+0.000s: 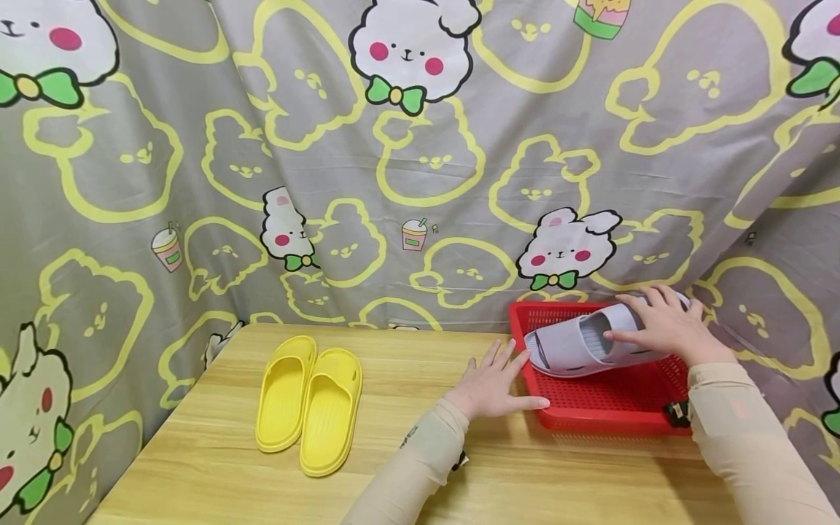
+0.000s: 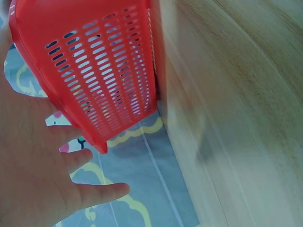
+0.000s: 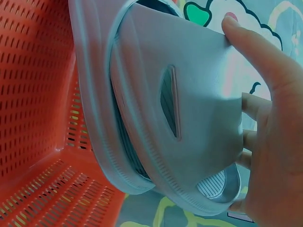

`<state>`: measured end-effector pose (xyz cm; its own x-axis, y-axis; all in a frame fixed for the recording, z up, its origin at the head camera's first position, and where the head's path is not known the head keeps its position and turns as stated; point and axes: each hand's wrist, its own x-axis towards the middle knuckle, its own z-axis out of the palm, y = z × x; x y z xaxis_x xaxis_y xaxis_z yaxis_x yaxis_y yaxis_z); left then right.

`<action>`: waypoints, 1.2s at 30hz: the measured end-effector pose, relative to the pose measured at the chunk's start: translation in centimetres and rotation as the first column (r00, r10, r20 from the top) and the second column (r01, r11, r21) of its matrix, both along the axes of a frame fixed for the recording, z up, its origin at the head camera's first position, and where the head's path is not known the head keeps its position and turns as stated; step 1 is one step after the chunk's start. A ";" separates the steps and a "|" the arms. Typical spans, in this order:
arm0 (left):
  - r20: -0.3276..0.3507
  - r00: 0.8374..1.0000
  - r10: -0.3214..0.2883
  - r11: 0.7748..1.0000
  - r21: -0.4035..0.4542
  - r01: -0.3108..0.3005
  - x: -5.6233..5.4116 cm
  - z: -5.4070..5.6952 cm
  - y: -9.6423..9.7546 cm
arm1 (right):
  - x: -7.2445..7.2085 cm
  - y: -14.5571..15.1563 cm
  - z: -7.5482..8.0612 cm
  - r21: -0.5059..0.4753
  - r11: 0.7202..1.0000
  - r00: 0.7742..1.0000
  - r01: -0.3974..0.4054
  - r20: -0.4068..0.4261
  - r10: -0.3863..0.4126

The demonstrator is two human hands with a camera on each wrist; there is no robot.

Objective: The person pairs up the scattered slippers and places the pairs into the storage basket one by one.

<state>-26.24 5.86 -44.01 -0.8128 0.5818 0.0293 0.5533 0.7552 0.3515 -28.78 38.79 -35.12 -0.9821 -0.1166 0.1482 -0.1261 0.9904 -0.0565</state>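
A pair of grey slippers lies tilted in the red plastic basket, toward its back wall. Over their right end is my right hand, thumb on the near side and fingers on the far side. From the right wrist, the two slippers overlap, and the fingertips of that hand pass behind the edge of one. My left hand is at the basket's left rim with its fingers spread, holding nothing. Its fingers extend past the slotted basket wall.
Two yellow slippers lie side by side on the left of the wooden table. A grey curtain with cartoon rabbits hangs along the back and sides, close behind the basket.
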 end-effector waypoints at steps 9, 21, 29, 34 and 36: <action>-0.004 1.000 -0.005 1.000 0.002 0.005 -0.1 -0.2 0.0 | -0.6 0.4 -0.1 -0.009 1.000 1.000 0.004 0.018 -0.004; 0.007 1.000 -0.007 1.000 0.010 0.007 -0.2 -0.3 0.1 | -1.0 0.7 0.0 -0.028 1.000 0.999 0.002 0.044 -0.001; 0.001 1.000 -0.010 1.000 0.006 0.010 -0.2 -0.2 0.1 | -1.4 1.3 -0.4 -0.044 0.999 0.999 0.000 0.054 0.002; 0.007 1.000 -0.009 1.000 0.006 0.009 -0.1 -0.2 0.1 | -1.6 1.5 -0.5 -0.060 0.998 0.998 0.005 0.065 -0.002; 0.010 1.000 -0.008 1.000 0.005 0.008 -0.1 -0.2 0.1 | -1.7 1.6 -0.6 -0.065 0.998 0.998 0.009 0.066 -0.004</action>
